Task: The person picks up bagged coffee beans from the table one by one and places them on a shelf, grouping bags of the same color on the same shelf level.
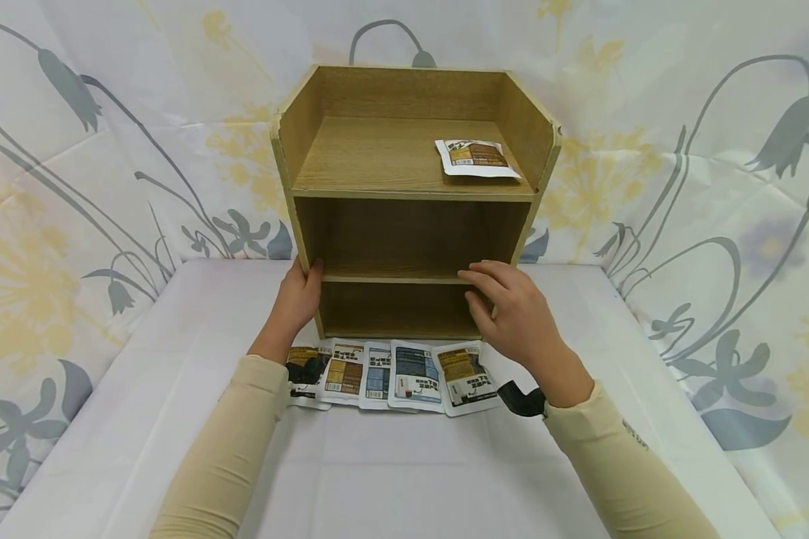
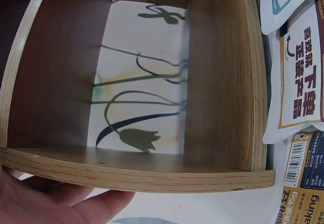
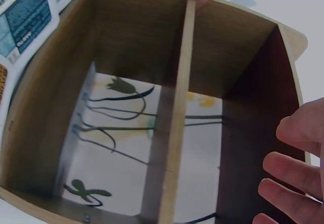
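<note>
A small wooden shelf unit stands upright, with an open top level and two compartments below. My left hand grips its left side panel, the thumb at the front edge. In the left wrist view, fingers lie along the outside of that panel. My right hand hovers at the unit's right front with loosely bent, spread fingers, holding nothing; whether it touches the wood I cannot tell. On the top level, towards the right, lies a brown-and-white pouch.
Several flat pouches overlap in a row before the shelf's base, among them a blue-and-white pouch and a brown-and-white pouch. White cloth covers the table. Behind and at both sides hangs a flower-patterned curtain.
</note>
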`<state>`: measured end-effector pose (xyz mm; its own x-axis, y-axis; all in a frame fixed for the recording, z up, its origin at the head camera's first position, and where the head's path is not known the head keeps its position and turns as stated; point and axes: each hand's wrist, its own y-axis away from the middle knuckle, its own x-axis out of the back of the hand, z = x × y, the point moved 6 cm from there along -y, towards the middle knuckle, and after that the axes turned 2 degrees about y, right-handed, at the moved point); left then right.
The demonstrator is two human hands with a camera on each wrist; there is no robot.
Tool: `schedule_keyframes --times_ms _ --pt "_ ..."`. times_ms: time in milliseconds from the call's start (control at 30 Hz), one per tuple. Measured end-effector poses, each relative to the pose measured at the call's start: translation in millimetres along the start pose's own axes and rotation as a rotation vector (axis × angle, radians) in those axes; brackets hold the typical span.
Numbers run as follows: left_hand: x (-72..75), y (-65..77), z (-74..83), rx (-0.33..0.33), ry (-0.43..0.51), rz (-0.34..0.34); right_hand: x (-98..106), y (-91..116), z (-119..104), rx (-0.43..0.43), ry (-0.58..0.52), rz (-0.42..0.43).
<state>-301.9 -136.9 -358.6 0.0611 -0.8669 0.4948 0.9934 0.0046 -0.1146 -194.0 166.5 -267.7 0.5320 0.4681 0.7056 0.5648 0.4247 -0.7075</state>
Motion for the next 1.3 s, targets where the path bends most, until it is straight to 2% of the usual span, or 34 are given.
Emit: schedule_keyframes --times_ms 400,1000,1300 --pt "-0.1 0.2 0.2 0.001 0.0 -0.003 -18.8 20.7 -2.1 -0.03 -0.014 -0.05" --pt "-0.2 0.2 0.7 -0.004 0.018 -0.002 -48.1 50.9 -1.4 -0.107 0.022 -0.234" --pt "-0.5 -0.8 -0.8 -0.002 0.013 0.005 -59.7 64.7 -1.8 -0.088 0.03 -0.274"
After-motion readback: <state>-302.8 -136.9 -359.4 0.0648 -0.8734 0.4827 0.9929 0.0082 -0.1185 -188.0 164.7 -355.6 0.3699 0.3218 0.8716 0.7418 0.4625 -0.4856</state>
